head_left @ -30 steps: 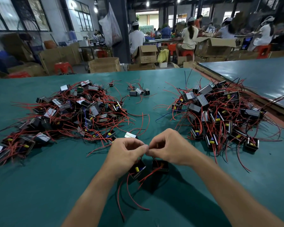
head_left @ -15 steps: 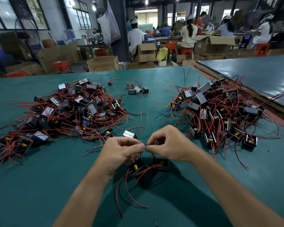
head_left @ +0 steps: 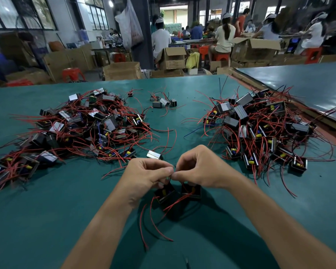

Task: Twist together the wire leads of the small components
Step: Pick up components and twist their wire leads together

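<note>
Left grip (head_left: 144, 176) and right grip (head_left: 200, 169) each pinch thin dark wire leads (head_left: 169, 178) above two black box-shaped components (head_left: 166, 194); red leads (head_left: 152, 220) trail onto the green worktop (head_left: 47, 220).

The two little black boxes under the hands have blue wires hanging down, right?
Not blue. The head view shows red wires trailing from the two small black box-shaped components; the left hand and right hand pinch their thin leads.
</note>
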The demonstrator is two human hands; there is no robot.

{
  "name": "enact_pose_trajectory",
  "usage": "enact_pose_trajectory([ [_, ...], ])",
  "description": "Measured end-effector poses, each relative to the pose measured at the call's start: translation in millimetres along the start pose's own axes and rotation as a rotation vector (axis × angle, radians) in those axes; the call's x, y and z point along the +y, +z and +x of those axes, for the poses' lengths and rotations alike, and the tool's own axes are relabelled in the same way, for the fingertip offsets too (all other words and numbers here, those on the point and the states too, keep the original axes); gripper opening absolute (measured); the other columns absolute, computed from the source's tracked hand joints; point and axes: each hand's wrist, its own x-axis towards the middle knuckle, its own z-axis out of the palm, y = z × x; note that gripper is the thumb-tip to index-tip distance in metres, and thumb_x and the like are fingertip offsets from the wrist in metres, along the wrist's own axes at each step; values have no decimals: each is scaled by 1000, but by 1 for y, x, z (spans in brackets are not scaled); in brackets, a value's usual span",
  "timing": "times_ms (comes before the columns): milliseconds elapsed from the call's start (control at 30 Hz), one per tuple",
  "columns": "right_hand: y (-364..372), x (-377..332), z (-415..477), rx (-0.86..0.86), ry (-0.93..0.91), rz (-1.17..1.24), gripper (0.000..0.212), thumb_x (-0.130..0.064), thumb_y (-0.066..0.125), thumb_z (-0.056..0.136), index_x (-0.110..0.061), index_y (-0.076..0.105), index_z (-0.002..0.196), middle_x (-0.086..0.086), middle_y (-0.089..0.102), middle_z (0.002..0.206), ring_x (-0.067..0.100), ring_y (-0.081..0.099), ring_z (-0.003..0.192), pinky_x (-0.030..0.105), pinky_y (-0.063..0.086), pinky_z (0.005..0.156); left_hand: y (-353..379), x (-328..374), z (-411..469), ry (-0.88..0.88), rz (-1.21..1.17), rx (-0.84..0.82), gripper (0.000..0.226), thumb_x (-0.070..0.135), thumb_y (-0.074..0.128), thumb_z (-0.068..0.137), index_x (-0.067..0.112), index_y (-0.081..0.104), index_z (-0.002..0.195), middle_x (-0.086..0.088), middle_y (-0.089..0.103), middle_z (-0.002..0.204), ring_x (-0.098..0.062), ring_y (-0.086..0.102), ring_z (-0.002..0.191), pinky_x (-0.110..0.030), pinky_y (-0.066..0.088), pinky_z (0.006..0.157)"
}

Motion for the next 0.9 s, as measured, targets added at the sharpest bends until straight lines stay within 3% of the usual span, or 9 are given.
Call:
enact_pose_trajectory([
  [133,0,-3,-1,15,-13,27,13,-14,81,78,-8,70,73,-1,66,59,6,53,49,22,43,49,-1,-1,1,25,32,-4,14,4,73,82,12,76,71,-6,66,62,-9,55,48,-17,45,47],
  [400,-6,-4,-3,62,-75,62,9,-9,74,85,-6,73,77,3,61,58,18,52,51,31,40,51,-3,-3,3,-17,16,-44,4,10,75,81,9,71,82,-7,74,75,-10,57,50,-19,44,49],
  [500,-6,-4,-3,51,-84,95,7,-8,74,84,-4,73,78,2,61,58,18,51,53,29,39,51,-4,-3,5,-54,-44,-40,22,11,77,77,8,57,87,-10,74,75,-12,57,47,-19,41,44],
  [667,-12,-4,-5,-63,-91,176,2,-5,77,81,-6,75,80,0,67,61,9,56,53,19,46,52,-6,-2,1,-49,-77,-165,40,18,80,58,14,45,77,-13,72,70,-13,57,44,-16,39,42],
  [767,-13,-5,-6,-137,-77,220,8,-12,81,75,-12,77,82,4,69,67,10,58,56,21,50,55,-5,-1,-2,-42,-103,-254,40,11,79,59,13,43,77,-10,69,62,-12,61,47,-15,41,42],
  [900,-14,-6,-8,-221,-63,253,16,-8,80,77,-22,79,83,-1,71,69,5,58,60,18,49,58,-4,-1,-4,-41,-59,-323,41,10,79,64,14,42,81,-5,67,58,-15,67,56,-17,43,45],
])
